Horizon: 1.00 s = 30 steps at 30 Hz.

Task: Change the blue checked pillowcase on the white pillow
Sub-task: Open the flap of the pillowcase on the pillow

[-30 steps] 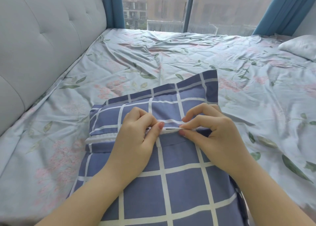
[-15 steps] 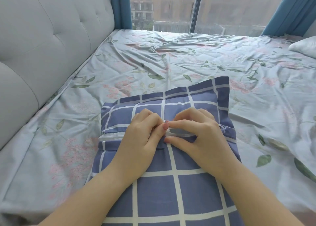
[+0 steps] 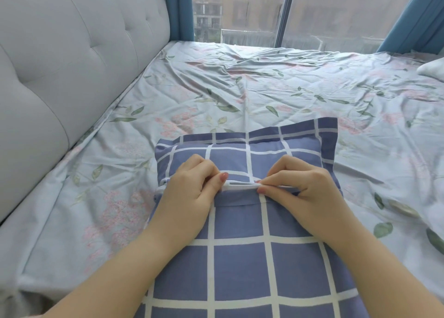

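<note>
The blue checked pillowcase [image 3: 242, 264] covers a pillow lying on the bed in front of me, its flanged end pointing away. Across its upper part runs the opening seam, where a thin white strip [image 3: 240, 187] shows between my hands. My left hand [image 3: 192, 185] pinches the seam's edge with thumb and curled fingers. My right hand [image 3: 300, 185] pinches the same edge a little to the right, thumb and forefinger together. The pillow inside is almost fully hidden by the case.
The bed carries a pale floral sheet [image 3: 240, 89], wrinkled in the middle. A grey tufted headboard [image 3: 72, 53] runs along the left. A white pillow [image 3: 432, 71] lies at the far right edge. Behind are a window and blue curtains [image 3: 418, 17].
My hands have drawn apart along the seam, the right one sliding to the right. More of the white strip shows between them. The view has tilted down slightly.
</note>
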Motion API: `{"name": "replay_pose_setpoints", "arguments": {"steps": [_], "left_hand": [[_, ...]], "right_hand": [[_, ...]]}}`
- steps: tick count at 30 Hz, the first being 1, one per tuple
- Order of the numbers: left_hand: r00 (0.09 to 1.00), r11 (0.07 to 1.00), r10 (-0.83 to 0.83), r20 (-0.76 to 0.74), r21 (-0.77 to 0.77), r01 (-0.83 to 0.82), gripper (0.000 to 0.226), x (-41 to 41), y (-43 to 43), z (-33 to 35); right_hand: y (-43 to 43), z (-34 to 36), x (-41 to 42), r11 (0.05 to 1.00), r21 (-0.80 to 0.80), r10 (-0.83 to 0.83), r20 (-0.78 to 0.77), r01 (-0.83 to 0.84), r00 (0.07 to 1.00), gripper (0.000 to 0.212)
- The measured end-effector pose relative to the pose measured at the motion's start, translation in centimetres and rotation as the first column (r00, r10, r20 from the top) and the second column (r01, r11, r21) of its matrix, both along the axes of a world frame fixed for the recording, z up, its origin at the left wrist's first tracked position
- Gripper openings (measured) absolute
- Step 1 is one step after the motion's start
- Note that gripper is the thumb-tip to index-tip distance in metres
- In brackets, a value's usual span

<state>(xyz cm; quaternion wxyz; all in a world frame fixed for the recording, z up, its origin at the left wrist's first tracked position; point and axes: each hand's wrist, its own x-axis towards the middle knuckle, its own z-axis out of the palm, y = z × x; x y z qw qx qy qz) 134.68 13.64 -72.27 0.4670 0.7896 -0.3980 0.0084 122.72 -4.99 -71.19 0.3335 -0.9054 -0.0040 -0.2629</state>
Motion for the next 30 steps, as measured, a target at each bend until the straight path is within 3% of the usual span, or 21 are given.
{"name": "replay_pose_setpoints", "arguments": {"steps": [3,6,11,15,19,30], "left_hand": [[0.999,1.0,0.02,-0.025,0.012,-0.02,0.032,0.6,0.9,0.1],[0.998,1.0,0.024,-0.058,0.012,-0.024,0.03,0.8,1.4,0.2],[0.998,0.999,0.004,-0.067,-0.043,-0.007,0.031,0.4,1.4,0.5],[0.999,0.997,-0.018,-0.04,-0.071,0.015,0.028,0.4,1.6,0.6],[0.999,0.999,-0.017,-0.027,-0.034,0.016,0.027,0.5,1.8,0.3],[0.987,0.99,0.14,-0.075,0.023,-0.139,0.031,2.2,4.5,0.3]], "right_hand": [[-0.1,-0.2,0.2,0.998,0.063,-0.013,-0.027,0.014,1.0,0.013],[0.4,-0.7,0.9,0.998,0.023,-0.055,0.016,0.055,0.998,0.015],[3.5,-1.0,2.6,0.992,-0.037,-0.113,0.13,0.119,0.985,0.045],[5.1,-1.4,3.9,0.99,-0.102,-0.084,0.112,0.096,0.99,0.031],[5.1,-1.5,4.2,0.997,-0.048,-0.049,0.125,0.055,0.991,0.016],[3.5,-1.1,3.2,0.995,0.096,-0.003,0.022,0.001,1.0,0.002]]}}
